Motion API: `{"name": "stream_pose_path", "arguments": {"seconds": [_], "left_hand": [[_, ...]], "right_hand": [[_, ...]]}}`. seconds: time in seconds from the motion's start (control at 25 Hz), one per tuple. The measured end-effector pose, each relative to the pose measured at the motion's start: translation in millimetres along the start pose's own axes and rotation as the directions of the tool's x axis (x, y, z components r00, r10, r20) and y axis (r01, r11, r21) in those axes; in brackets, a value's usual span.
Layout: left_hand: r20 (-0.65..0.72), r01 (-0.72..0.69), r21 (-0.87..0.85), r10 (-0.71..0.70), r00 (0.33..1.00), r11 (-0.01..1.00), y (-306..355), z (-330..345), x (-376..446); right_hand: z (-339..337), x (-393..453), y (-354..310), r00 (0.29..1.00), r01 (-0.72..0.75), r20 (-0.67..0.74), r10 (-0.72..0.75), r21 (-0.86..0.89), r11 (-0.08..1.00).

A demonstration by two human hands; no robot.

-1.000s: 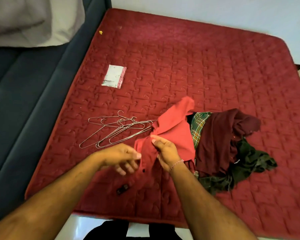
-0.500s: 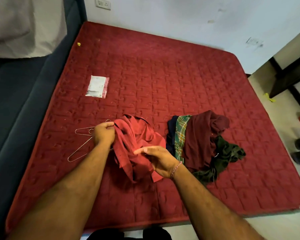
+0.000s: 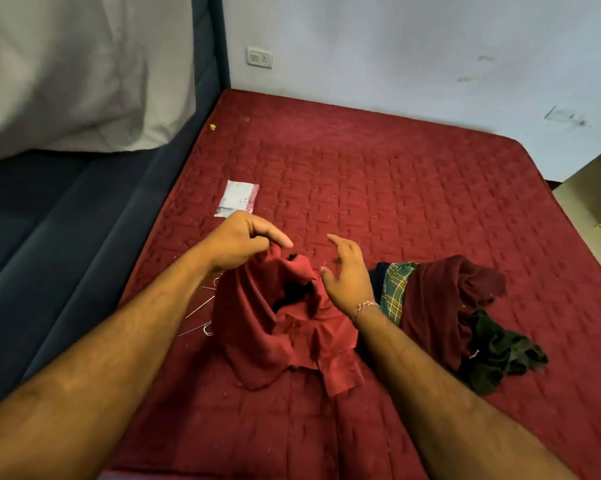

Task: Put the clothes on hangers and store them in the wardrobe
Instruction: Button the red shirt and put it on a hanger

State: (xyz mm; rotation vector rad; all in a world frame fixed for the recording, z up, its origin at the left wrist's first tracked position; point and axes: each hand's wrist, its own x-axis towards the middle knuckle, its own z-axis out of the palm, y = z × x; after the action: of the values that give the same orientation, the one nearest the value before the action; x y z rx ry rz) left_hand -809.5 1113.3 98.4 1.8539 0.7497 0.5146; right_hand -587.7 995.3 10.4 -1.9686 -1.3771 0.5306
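red quilted mattress (image 3: 378,188) cut off at our bottom edge | red shirt (image 3: 275,334) bunched mid-mattress, hiding most of the wire hangers (image 3: 202,317) | clothes pile (image 3: 448,306) just right | left hand (image 3: 238,242) pinching shirt's top edge | right hand (image 3: 344,278) fingers spread, holding nothing

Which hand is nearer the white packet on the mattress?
Left. The left hand holds the red shirt up just below the white packet; the right hand hovers open farther right.
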Motion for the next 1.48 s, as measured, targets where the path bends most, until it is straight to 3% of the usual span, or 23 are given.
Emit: {"name": "stream_pose_path", "arguments": {"seconds": [0.12,0.2,0.24,0.28,0.32,0.4,0.48,0.52,0.56,0.6,0.64,0.68,0.72,0.8,0.88,0.92,1.0,1.08,1.16,1.28,1.4,1.48], "left_hand": [[0.097,-0.077,0.018,0.075,0.992,0.997,41,-6,-14],[0.149,-0.079,-0.007,0.08,0.986,0.997,67,-4,-23],[0.155,-0.075,-0.026,0.078,0.985,0.997,76,-2,-26],[0.129,-0.068,-0.038,0.072,0.989,0.997,80,0,-29],[0.08,-0.052,-0.044,0.055,0.995,0.998,83,1,-30],[0.001,0.07,-0.008,-0.07,0.998,0.998,68,-4,-31],[0.081,0.296,0.202,-0.317,0.945,0.934,44,-4,-33],[0.067,0.388,0.338,-0.434,0.899,0.857,33,2,-33],[-0.043,0.464,0.419,-0.493,0.869,0.78,21,12,-32],[-0.239,0.522,0.396,-0.464,0.853,0.755,15,23,-29],[-0.449,0.507,0.287,-0.354,0.821,0.813,18,35,-24],[-0.57,0.388,0.22,-0.204,0.796,0.895,21,44,-17],[-0.545,0.247,0.22,-0.091,0.834,0.944,26,50,-7],[-0.181,0.123,0.207,-0.085,0.98,0.971,36,61,12],[0.181,0.146,0.304,-0.207,0.961,0.942,46,71,23],[0.245,0.132,0.376,-0.235,0.94,0.917,45,75,26],[0.168,0.08,0.469,-0.179,0.969,0.879,42,80,31],[0.034,0.076,0.455,-0.103,0.994,0.887,50,85,33],[0.049,0.056,0.41,-0.084,0.995,0.91,72,88,32],[0.211,-0.043,0.394,-0.045,0.977,0.918,110,92,33],[0.25,-0.084,0.317,0.003,0.968,0.945,145,89,35],[0.231,-0.097,0.323,0.021,0.973,0.941,165,77,33]], "right_hand": [[2,35,-7,0.936,0.193,0.324,-0.137,-0.149,0.97],[9,41,-9,0.763,0.423,0.584,-0.278,-0.125,0.898],[13,39,-10,0.678,0.465,0.659,-0.325,-0.041,0.885],[15,33,-10,0.639,0.451,0.68,-0.359,0.048,0.891],[16,28,-5,0.668,0.416,0.639,-0.382,0.105,0.903],[14,19,0,0.861,0.298,0.395,-0.32,0.118,0.947],[6,15,7,0.976,0.18,0.087,-0.198,0.179,0.967],[1,13,5,0.986,0.158,0.007,-0.164,0.239,0.958],[-5,10,0,0.984,0.177,-0.031,-0.176,0.286,0.942],[-11,5,-6,0.974,0.227,-0.046,-0.223,0.292,0.929],[-17,0,-11,0.957,0.289,-0.063,-0.283,0.276,0.917],[-23,-5,-14,0.937,0.349,-0.069,-0.343,0.249,0.903],[-28,-9,-15,0.915,0.401,-0.058,-0.398,0.21,0.892],[-39,-17,-11,0.886,0.462,-0.022,-0.463,0.122,0.879],[-52,-20,-3,0.922,0.388,-0.047,-0.385,0.135,0.912],[-59,-21,2,0.947,0.322,-0.078,-0.313,0.179,0.93],[-71,-19,13,0.954,0.298,-0.051,-0.295,0.263,0.918],[-83,-12,30,0.872,0.317,0.256,-0.417,0.354,0.88],[-104,1,42,0.747,0.2,0.523,-0.411,0.412,0.889],[-134,25,41,0.785,0.247,0.449,-0.426,0.404,0.881],[-136,31,12,0.649,0.281,0.544,-0.531,0.478,0.832],[-133,34,-1,0.692,0.287,0.474,-0.544,0.511,0.81]]}}
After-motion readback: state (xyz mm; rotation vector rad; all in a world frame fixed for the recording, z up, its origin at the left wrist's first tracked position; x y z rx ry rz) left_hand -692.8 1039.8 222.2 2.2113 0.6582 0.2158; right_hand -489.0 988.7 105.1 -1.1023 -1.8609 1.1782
